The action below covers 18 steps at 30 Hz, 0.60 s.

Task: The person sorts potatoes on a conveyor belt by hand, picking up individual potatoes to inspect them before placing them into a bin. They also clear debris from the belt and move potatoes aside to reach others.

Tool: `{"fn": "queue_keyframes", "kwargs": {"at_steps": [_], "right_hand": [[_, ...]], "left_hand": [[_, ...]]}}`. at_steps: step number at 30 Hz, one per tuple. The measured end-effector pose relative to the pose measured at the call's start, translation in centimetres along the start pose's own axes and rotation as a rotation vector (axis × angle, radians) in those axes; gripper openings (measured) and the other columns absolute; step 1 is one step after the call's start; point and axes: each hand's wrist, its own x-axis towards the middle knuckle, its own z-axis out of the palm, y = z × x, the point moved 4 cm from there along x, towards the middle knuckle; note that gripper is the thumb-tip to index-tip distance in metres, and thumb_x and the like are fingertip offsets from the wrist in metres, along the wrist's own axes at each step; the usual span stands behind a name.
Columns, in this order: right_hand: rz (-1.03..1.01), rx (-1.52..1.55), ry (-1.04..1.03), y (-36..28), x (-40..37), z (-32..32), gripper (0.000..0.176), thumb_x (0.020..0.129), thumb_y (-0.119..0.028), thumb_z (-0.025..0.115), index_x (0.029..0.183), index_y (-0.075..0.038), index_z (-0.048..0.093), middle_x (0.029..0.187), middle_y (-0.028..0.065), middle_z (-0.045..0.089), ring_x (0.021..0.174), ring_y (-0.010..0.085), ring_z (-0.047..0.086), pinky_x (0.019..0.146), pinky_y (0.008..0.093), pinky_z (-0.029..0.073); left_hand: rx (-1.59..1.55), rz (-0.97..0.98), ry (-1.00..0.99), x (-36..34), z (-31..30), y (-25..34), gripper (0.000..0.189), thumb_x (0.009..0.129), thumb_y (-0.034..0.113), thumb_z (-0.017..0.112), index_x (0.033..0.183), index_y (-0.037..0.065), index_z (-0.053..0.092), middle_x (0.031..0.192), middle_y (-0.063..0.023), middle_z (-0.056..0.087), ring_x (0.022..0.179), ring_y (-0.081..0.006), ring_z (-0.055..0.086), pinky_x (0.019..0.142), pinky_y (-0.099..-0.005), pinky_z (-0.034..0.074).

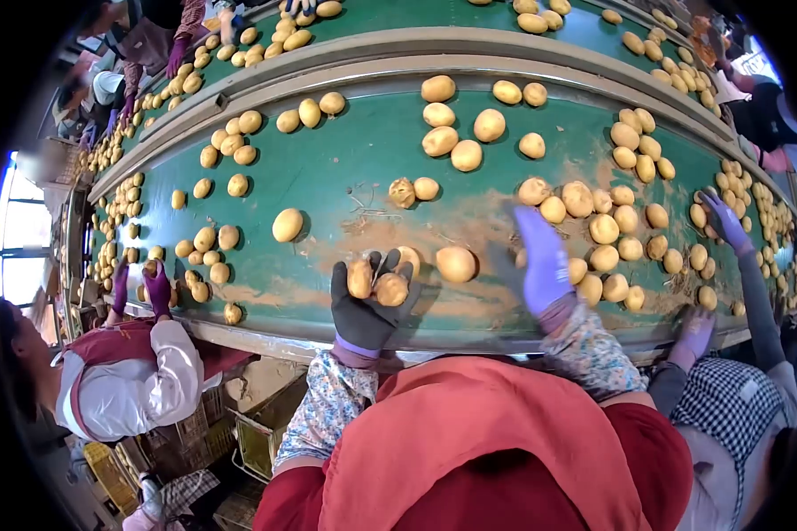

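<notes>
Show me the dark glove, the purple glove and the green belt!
Left hand [365,319], dark glove, head view: glove's middle.
Right hand [545,265], purple glove, head view: glove's middle.
Green belt [363,150], head view: bare middle patch.

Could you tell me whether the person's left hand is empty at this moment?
No, the left hand in its dark glove grips potatoes at the near edge of the green belt.

The person wears a dark grey left glove [367,317], a purple right glove [545,265], floral sleeves [328,409] and an orange-red shawl [469,434].
</notes>
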Motion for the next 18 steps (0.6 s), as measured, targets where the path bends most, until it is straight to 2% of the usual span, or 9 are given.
{"fn": "queue_keyframes", "kwargs": {"at_steps": [2, 5, 8, 9, 10, 12, 14, 15, 18], "right_hand": [[0.261, -0.148, -0.1, 4.7, 0.0, -0.9, 0.056, 0.082, -0.027, 0.072, 0.132, -0.006, 0.059, 0.135, 0.0249, 0.056, 0.119, 0.0424, 0.058, 0.098, 0.0474, 0.049], [0.307, -0.13, -0.148, 5.9, 0.3, 1.4, 0.061, 0.079, -0.017, 0.072, 0.137, -0.004, 0.055, 0.152, 0.0283, 0.038, 0.132, 0.0424, 0.05, 0.108, 0.0422, 0.044], [0.165, -0.263, -0.327, 2.4, 2.6, 6.6, 0.036, 0.078, -0.013, 0.068, 0.114, -0.008, 0.066, 0.125, 0.0187, 0.06, 0.111, 0.0423, 0.06, 0.093, 0.047, 0.05], [0.235, -0.218, -0.36, 1.9, 3.2, 8.2, 0.026, 0.081, -0.012, 0.066, 0.107, -0.012, 0.068, 0.118, 0.0114, 0.063, 0.109, 0.0373, 0.061, 0.093, 0.0482, 0.05], [0.235, -0.218, -0.498, 0.7, 4.3, 8.9, 0.02, 0.084, -0.015, 0.067, 0.103, -0.011, 0.07, 0.114, 0.0145, 0.067, 0.104, 0.0357, 0.064, 0.089, 0.0449, 0.052], [0.51, 0.258, -0.524, -2.6, 6.0, 9.1, 0.019, 0.087, -0.02, 0.067, 0.103, -0.01, 0.071, 0.111, 0.0178, 0.07, 0.098, 0.0372, 0.067, 0.085, 0.0414, 0.055], [0.344, 0.126, -0.272, -5.9, 9.4, 9.3, 0.032, 0.088, -0.025, 0.069, 0.115, -0.008, 0.068, 0.112, 0.0213, 0.07, 0.097, 0.0377, 0.068, 0.082, 0.04, 0.056], [0.348, 0.287, -0.23, -8.4, 9.8, 9.0, 0.039, 0.088, -0.024, 0.068, 0.123, -0.008, 0.063, 0.111, 0.0224, 0.069, 0.1, 0.0383, 0.068, 0.084, 0.042, 0.055], [0.377, -0.292, -0.461, -9.0, 11.7, 14.7, 0.03, 0.09, -0.016, 0.058, 0.119, -0.009, 0.063, 0.113, 0.0216, 0.069, 0.106, 0.0396, 0.066, 0.091, 0.0455, 0.054]], "left_hand": [[-0.064, -0.04, -0.035, -0.4, -1.4, 1.4, 0.053, 0.095, 0.054, 0.056, 0.123, 0.008, 0.061, 0.141, -0.0158, 0.055, 0.133, -0.0367, 0.048, 0.111, -0.0614, 0.035], [-0.095, -0.114, -0.072, -2.2, -2.2, 3.1, 0.054, 0.097, 0.052, 0.052, 0.128, 0.009, 0.06, 0.144, -0.0156, 0.055, 0.132, -0.0357, 0.051, 0.113, -0.0577, 0.036], [-0.038, -0.127, -0.062, -2.7, -2.4, 5.2, 0.054, 0.099, 0.052, 0.049, 0.131, 0.009, 0.058, 0.143, -0.0153, 0.055, 0.137, -0.0368, 0.045, 0.113, -0.0586, 0.035], [-0.037, -0.138, -0.07, -3.1, -2.0, 5.9, 0.054, 0.1, 0.052, 0.048, 0.132, 0.009, 0.057, 0.143, -0.0153, 0.054, 0.138, -0.0378, 0.044, 0.113, -0.0587, 0.034], [-0.01, -0.149, -0.099, -3.9, -0.9, 6.7, 0.054, 0.1, 0.052, 0.048, 0.132, 0.009, 0.056, 0.143, -0.0154, 0.054, 0.138, -0.0378, 0.044, 0.113, -0.0589, 0.034], [0.038, -0.176, -0.182, -5.0, -0.1, 8.4, 0.054, 0.101, 0.052, 0.047, 0.133, 0.009, 0.055, 0.142, -0.0156, 0.055, 0.137, -0.0379, 0.045, 0.112, -0.0593, 0.035], [0.07, -0.18, -0.256, -6.6, -1.2, 10.5, 0.059, 0.102, 0.052, 0.045, 0.142, 0.009, 0.049, 0.135, -0.0173, 0.06, 0.134, -0.0374, 0.048, 0.11, -0.0594, 0.038], [0.062, -0.174, -0.261, -7.5, -1.7, 11.4, 0.06, 0.102, 0.052, 0.044, 0.145, 0.01, 0.047, 0.134, -0.0175, 0.06, 0.133, -0.0376, 0.049, 0.11, -0.0595, 0.039], [0.02, -0.186, -0.237, -9.5, -3.1, 13.2, 0.063, 0.102, 0.052, 0.044, 0.151, 0.012, 0.04, 0.132, -0.0182, 0.062, 0.127, -0.0386, 0.054, 0.108, -0.0609, 0.04]]}}
